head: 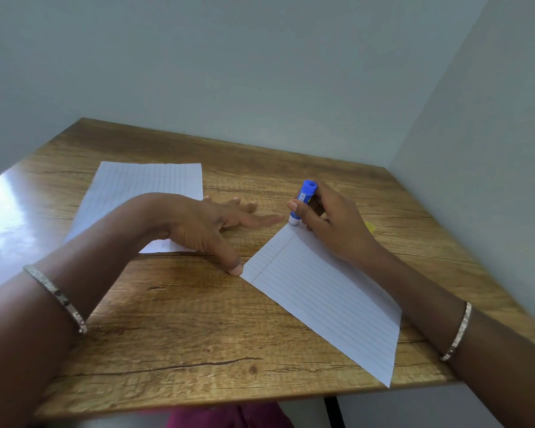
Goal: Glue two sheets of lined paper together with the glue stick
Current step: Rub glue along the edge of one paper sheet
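Right hand (331,225) is gripping glue stick (304,199), tip touching near sheet (322,304). Left hand (204,223), fingers straight, is touching its corner.

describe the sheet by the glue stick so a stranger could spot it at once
On the wooden table, look to the near right side, under the right hand. The lined sheet there lies turned diagonally, with the blue glue stick at its far corner; the other sheet lies square, far left.
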Demonstrator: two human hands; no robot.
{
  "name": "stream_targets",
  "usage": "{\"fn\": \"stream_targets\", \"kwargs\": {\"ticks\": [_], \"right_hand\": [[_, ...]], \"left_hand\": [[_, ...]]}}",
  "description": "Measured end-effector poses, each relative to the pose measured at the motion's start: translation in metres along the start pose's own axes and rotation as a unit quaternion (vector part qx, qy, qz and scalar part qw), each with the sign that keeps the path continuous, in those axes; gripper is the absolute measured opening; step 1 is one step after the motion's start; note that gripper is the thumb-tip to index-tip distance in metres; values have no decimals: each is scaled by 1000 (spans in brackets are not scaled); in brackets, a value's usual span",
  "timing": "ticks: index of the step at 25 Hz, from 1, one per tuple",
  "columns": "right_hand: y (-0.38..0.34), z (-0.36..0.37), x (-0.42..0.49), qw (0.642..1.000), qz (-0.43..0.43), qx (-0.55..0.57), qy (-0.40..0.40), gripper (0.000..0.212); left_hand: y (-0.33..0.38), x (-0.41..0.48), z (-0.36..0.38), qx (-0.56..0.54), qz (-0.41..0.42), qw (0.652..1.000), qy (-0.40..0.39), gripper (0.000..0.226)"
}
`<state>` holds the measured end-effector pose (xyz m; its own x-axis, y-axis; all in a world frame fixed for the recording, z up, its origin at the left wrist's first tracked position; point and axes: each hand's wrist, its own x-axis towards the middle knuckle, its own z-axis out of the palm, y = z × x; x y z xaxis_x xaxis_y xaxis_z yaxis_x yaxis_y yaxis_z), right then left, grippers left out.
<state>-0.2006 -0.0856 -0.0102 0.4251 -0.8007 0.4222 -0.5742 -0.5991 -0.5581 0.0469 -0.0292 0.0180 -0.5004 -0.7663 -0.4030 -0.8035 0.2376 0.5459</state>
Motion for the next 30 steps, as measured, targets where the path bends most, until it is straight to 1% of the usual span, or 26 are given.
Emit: {"fn": "stream_targets", "kwargs": {"ticks": [3,5,6,7,9,11,12,14,18,22,25,30], "right_hand": [[0,-1,2,999,31,-5,26,22],[-5,-4,0,995,71,17,66,26],[-11,-6,-3,992,83,45,78,26],[-17,-6,-8,991,80,79,77,26],[-35,-2,-25,992,29,125,23,23],[-50,8,-41,993,-41,103,-43,21],[-55,13,-45,992,-67,83,-60,19],[-59,19,-45,992,-93,50,-64,17],[-51,16,-35,995,-87,20,-50,17],[-34,7,-26,998,-52,10,-30,17],[-22,3,-16,999,-28,15,-23,18],[-5,0,-3,1000,-8,-12,0,18]], "left_hand": [[1,-1,0,3,0,1000,4,95],[1,-1,0,4,-10,1000,4,101],[1,-1,0,-1,-24,1000,8,107],[0,-1,-1,-8,-40,999,13,113],[-1,0,-1,-15,-57,998,25,122],[-1,0,0,-23,-51,998,30,124],[-1,1,0,-24,-45,998,32,124],[-2,1,1,-23,-37,998,37,124],[-2,2,0,-21,-38,998,37,125],[-1,3,-1,-16,-34,999,27,126],[-1,3,-1,-16,-27,999,34,126],[-2,2,-2,-13,-30,999,29,126]]}}
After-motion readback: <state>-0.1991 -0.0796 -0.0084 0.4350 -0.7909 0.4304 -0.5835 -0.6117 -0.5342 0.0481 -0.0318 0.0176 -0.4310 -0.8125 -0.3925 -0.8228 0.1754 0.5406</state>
